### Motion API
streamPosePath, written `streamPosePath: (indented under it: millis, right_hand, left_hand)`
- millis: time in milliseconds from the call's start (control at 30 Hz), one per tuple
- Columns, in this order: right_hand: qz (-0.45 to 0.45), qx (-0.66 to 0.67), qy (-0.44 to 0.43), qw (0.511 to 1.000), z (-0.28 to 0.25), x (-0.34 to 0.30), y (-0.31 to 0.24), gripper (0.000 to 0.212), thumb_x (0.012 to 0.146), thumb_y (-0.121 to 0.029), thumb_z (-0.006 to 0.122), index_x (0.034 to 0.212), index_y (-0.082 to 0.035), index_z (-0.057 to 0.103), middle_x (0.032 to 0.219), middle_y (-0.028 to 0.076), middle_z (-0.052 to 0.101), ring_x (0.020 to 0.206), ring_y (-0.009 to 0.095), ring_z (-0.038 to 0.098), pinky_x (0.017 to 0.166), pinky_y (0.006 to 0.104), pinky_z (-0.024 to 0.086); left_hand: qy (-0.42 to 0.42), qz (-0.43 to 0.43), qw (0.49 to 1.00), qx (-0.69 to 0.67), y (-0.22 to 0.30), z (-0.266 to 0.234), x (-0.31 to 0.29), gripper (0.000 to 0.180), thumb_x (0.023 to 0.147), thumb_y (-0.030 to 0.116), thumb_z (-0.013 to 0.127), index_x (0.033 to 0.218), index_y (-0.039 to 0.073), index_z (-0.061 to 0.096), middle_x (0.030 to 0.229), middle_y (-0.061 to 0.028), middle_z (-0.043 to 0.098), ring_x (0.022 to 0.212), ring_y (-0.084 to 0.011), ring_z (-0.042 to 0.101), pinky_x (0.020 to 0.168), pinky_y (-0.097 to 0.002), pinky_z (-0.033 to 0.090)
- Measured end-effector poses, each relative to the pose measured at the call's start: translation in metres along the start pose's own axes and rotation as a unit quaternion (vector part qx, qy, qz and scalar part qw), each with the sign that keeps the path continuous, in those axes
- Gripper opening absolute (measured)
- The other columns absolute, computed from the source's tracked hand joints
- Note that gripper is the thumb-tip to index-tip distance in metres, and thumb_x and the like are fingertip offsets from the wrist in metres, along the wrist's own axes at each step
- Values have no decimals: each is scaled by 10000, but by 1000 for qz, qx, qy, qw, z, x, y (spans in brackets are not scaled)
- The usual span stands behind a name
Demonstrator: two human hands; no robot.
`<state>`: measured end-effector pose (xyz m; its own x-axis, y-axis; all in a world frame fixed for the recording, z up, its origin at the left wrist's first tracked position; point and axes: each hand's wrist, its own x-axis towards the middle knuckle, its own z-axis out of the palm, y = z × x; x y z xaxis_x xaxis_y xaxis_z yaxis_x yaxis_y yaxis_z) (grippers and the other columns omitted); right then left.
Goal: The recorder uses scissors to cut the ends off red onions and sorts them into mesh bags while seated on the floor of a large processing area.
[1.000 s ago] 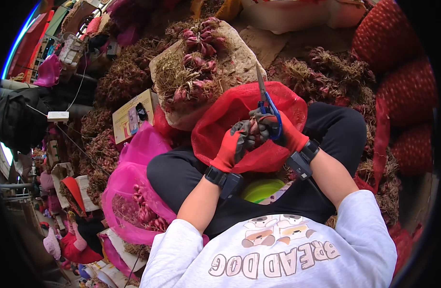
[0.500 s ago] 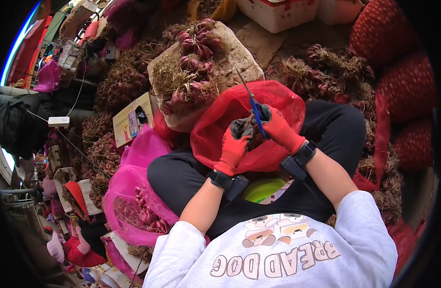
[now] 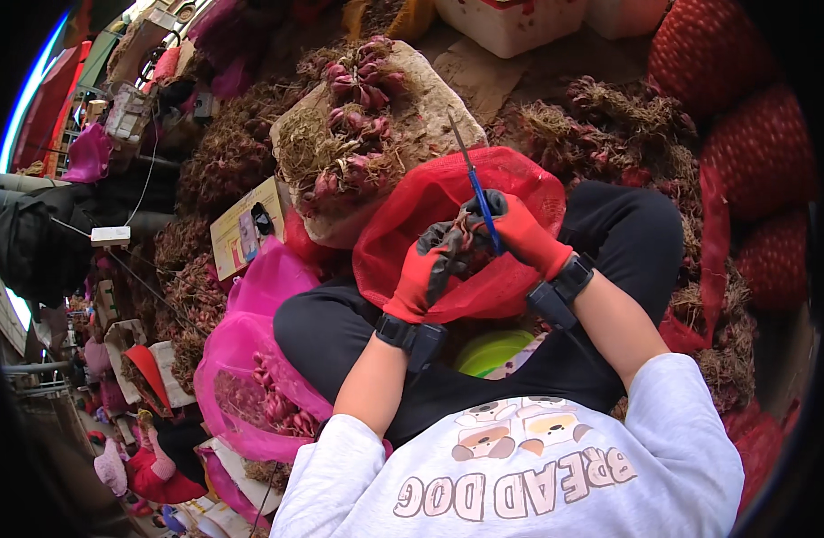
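Observation:
My right hand [image 3: 518,235], in a red and dark-grey glove, grips blue-handled scissors [image 3: 475,190]. Their long blades point up and away from me, close together. My left hand [image 3: 422,269], gloved alike, is closed around a small bunch of shallots [image 3: 464,235] with dry reddish-brown stems. The two hands almost meet above the opening of a red mesh bag [image 3: 385,229], spread between my bent legs. Fingers partly cover the bunch, and the bag's inside is largely hidden.
Bunched shallots [image 3: 358,85] with dry roots lie on a pale foam block [image 3: 439,99] ahead. A pink mesh bag [image 3: 219,359] holding shallots sits left of my knee. More shallot heaps [image 3: 600,134] and full red sacks [image 3: 757,143] flank the right. A green bowl [image 3: 494,351] is between my legs.
My left hand has shifted slightly left and opened a gap from the right, showing more of the shallot bunch. The scissors have turned a little more upright.

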<state>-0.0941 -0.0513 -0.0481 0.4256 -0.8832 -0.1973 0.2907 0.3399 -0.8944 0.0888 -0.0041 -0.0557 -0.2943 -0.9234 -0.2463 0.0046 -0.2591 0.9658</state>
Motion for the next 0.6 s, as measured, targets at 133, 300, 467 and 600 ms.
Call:
streamPosePath:
  millis: [133,300,467,600]
  right_hand:
    - [4,-99,21,995,-11,7,12,183,822,-109,608,964,-2,568,759,44,620,672,107,602,568,241,494]
    - [48,103,2,994,1,3,8,166,821,-137,609,930,-15,580,716,36,607,591,109,582,529,227,474]
    - [3,-30,17,999,-5,-1,24,172,815,-143,625,916,-13,578,730,39,606,649,102,587,589,246,481]
    - [-43,-98,55,993,4,2,26,162,804,-131,627,902,-10,580,721,33,602,660,106,565,610,256,465]
  left_hand:
    - [-2,259,899,352,0,-1,0,294,831,36,561,1120,17,509,1006,-116,582,896,-278,585,737,-323,479]
    - [18,265,900,346,-6,-6,3,347,783,-11,557,1125,19,503,978,-161,575,857,-339,569,738,-351,470]
    - [33,193,912,360,-15,6,2,339,800,11,576,1132,25,509,992,-154,589,854,-323,586,731,-328,491]
    - [43,59,997,-20,-40,-6,5,286,848,86,573,1120,22,508,966,-75,587,820,-219,588,702,-283,488]
